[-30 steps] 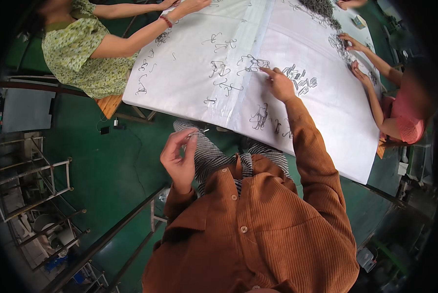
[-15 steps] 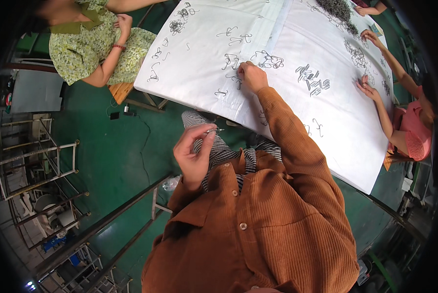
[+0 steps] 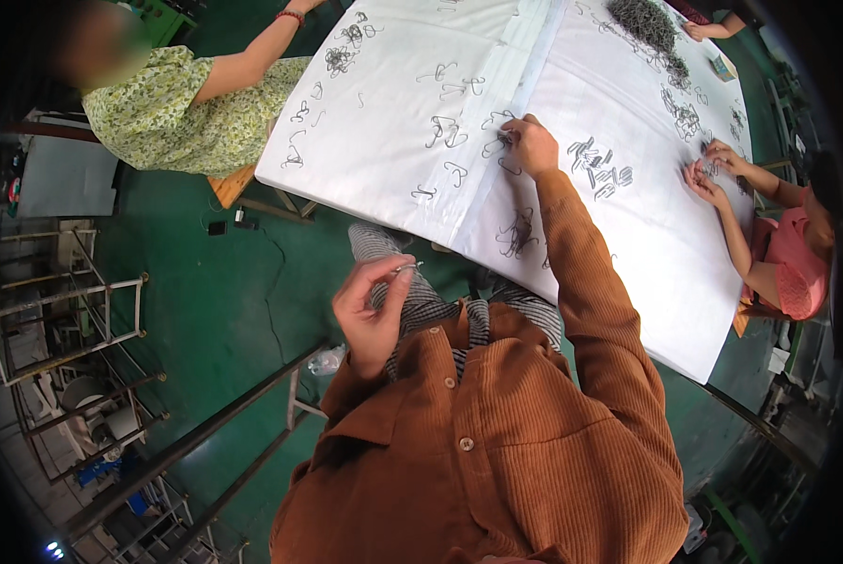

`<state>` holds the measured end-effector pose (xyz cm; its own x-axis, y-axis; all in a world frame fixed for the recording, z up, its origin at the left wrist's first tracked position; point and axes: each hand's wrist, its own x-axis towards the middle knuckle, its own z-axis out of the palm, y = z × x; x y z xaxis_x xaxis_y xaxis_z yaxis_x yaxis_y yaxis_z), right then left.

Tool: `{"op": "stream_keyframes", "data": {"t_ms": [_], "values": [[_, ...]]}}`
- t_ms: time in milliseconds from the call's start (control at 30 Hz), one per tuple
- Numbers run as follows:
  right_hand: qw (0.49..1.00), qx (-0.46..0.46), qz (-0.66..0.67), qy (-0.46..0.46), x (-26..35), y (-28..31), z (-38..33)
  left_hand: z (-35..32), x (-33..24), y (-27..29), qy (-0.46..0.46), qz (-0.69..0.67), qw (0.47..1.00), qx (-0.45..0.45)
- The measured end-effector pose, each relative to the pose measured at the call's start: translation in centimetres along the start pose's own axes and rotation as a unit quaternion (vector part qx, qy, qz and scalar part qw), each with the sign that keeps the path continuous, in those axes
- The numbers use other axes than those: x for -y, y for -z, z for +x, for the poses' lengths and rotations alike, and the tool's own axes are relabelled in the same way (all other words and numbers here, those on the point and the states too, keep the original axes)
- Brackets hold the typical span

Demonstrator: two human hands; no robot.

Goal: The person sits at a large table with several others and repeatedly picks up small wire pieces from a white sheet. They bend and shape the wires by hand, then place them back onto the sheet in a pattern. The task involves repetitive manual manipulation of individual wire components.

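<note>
My left hand (image 3: pixel 370 315) is raised over my lap, in front of the table's near edge. Thumb and index finger pinch a small shiny metal piece (image 3: pixel 407 267), too small to make out in full. On the white-covered table (image 3: pixel 365 160), my right hand (image 3: pixel 535 148) reaches palm down with its fingers drawn together. Its fingertips touch bent wire hooks (image 3: pixel 497 144) in a loose cluster, and the fingers partly hide what they grip. More wire hooks (image 3: pixel 445 132) lie just left of it. Short grey metal pieces (image 3: pixel 602 169) are scattered to its right.
A tangle of wire hooks (image 3: pixel 515 235) lies by my right forearm. A large dark heap of metal pieces (image 3: pixel 645 23) is at the far right. Co-workers sit at the left (image 3: pixel 187 113) and right (image 3: pixel 788 254). Metal racks (image 3: pixel 64 305) stand on the green floor (image 3: pixel 215 310).
My right hand has shifted right across the table to another cluster of hooks. My left hand keeps its pinch, nearly in place. The left co-worker's arm now stretches away over the table's far side.
</note>
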<state>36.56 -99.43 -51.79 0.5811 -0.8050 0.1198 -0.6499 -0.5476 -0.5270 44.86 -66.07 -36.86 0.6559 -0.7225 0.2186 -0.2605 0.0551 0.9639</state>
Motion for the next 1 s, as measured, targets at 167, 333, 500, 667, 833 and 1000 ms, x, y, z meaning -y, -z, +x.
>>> {"op": "stream_keyframes", "data": {"t_ms": [167,333,500,667,833,1000], "values": [[0.993,0.096,0.017,0.069,2.4,-2.1,3.0,0.3,-0.2,-0.1,0.007,0.006,1.0,0.001],[0.974,0.189,-0.06,0.11,4.0,-4.2,3.2,0.7,-0.4,-0.6,0.002,-0.005,0.999,-0.041],[0.965,0.162,-0.129,0.161,3.8,-6.3,1.7,1.0,-0.6,-0.1,0.007,0.02,0.999,-0.043],[0.966,0.19,-0.098,0.144,6.7,-3.9,0.0,1.1,-1.3,0.6,0.027,-0.022,0.998,-0.047],[0.981,0.15,0.011,0.122,6.5,-2.9,-1.3,1.3,-1.9,0.4,0.019,-0.019,0.999,-0.03],[0.987,0.094,-0.006,0.131,5.9,-0.7,-1.3,0.9,-0.7,0.6,0.006,-0.027,1.0,0.003]]}}
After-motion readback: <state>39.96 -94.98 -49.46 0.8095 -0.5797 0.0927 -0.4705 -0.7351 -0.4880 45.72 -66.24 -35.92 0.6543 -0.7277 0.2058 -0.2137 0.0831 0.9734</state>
